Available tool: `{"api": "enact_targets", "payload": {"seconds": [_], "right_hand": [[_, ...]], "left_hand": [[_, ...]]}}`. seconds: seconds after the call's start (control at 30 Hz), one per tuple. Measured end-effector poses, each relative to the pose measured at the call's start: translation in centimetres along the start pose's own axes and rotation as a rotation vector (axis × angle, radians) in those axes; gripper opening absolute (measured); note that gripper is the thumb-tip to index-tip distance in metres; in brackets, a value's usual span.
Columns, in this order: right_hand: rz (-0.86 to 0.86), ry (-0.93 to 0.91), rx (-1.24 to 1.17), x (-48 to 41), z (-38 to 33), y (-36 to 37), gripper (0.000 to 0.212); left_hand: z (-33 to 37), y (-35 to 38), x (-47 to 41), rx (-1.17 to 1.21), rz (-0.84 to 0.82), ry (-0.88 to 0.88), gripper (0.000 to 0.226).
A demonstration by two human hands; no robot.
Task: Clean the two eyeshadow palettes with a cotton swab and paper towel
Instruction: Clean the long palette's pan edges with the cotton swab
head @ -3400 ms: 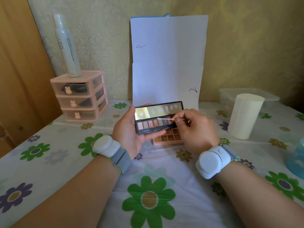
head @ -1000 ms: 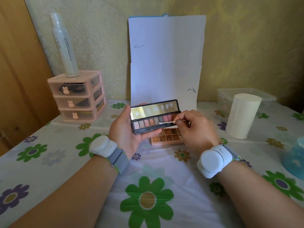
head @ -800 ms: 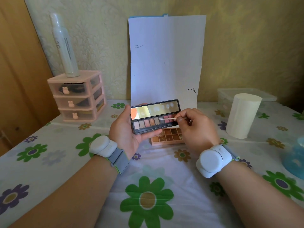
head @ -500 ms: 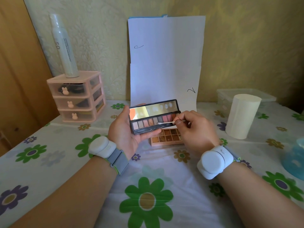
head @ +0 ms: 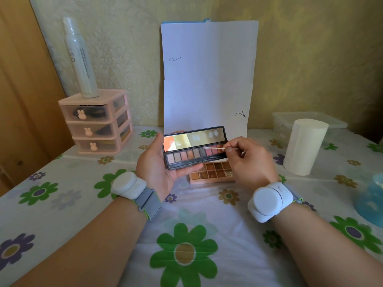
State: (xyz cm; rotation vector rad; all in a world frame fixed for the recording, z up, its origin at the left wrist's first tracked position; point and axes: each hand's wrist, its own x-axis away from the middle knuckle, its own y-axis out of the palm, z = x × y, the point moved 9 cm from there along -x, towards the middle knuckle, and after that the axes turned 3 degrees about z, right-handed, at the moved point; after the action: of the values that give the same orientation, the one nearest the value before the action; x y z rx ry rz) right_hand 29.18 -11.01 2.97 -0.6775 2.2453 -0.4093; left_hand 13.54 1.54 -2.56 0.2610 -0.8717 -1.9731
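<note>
A: What is held in the left grip [head: 157, 165]?
B: The open black palette [head: 194, 157] is cradled above the worktop [head: 186, 206], with fingers curled under its base.
A: And the right grip [head: 249, 162]?
B: A cotton swab [head: 214, 149] is pinched, its tip set at the pans' upper edge. The second palette [head: 211, 174] is seen lying open beneath.

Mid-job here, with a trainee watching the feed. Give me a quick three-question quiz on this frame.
1. True or false: the left hand holds the black palette with its lid open.
2. The right hand pinches: A) a cotton swab, B) a pencil, C) a brush?
3. Fill in: the peach palette lies on the ____.
Key: 1 true; 2 A; 3 tablecloth.
</note>
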Motion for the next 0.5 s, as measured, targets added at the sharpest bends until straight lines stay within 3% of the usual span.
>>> {"api": "enact_targets", "payload": {"seconds": [0.33,0.5], "right_hand": [[-0.065,-0.001,0.050,0.26,0.06,0.41,0.014],[-0.016,-0.005,0.024,0.02,0.04,0.29,0.013]], "left_hand": [[0.46,-0.34,0.01,0.056,0.035,0.028,0.051],[0.45,0.01,0.17,0.005,0.004,0.033,0.046]]}}
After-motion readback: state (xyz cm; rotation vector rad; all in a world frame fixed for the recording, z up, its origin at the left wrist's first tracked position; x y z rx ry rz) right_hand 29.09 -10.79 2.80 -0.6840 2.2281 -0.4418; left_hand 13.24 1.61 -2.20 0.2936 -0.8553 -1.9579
